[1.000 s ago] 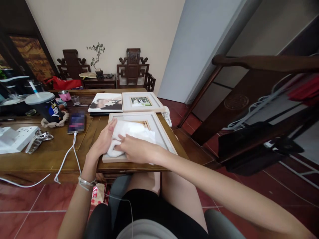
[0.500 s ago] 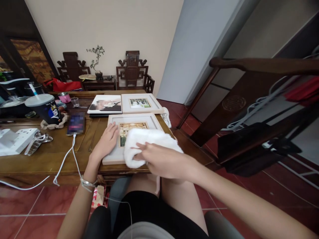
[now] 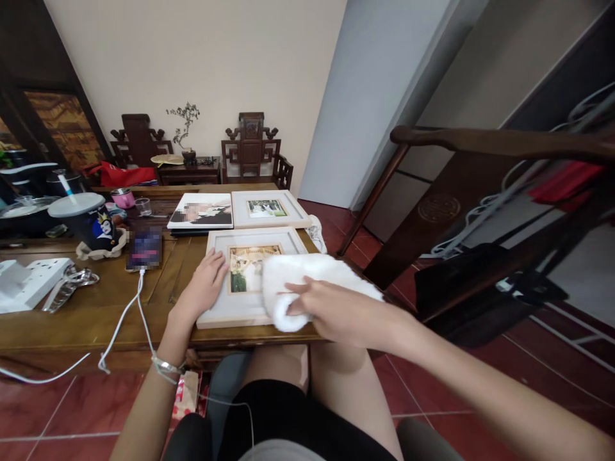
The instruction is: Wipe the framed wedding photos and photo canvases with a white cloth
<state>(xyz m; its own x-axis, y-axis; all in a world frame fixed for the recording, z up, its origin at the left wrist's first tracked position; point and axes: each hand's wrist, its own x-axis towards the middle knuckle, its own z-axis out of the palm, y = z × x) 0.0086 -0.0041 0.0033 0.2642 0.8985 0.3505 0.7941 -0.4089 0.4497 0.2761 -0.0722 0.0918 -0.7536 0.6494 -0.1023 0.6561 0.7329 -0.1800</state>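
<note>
A pale wooden picture frame (image 3: 225, 243) lies flat at the near edge of a brown wooden table (image 3: 91, 301), with a photo visible under its glass. My left hand (image 3: 204, 285) rests flat on the frame's left border, fingers stretched out. My right hand (image 3: 331, 310) grips a fluffy white cloth (image 3: 298, 275) over the frame's right side, near the table's corner. The cloth hides the frame's right border.
Two more pictures (image 3: 202, 210) (image 3: 267, 207) lie behind the frame. A phone (image 3: 144, 246) with a white cable (image 3: 122, 314), a lidded cup (image 3: 89, 218), a white power strip (image 3: 29, 282) and keys (image 3: 72, 282) sit to the left. A dark wooden chair (image 3: 480, 192) stands at the right.
My right hand has swept the white cloth from the frame's left part across to its right edge, uncovering the photo. My left hand has stayed on the frame's left border.
</note>
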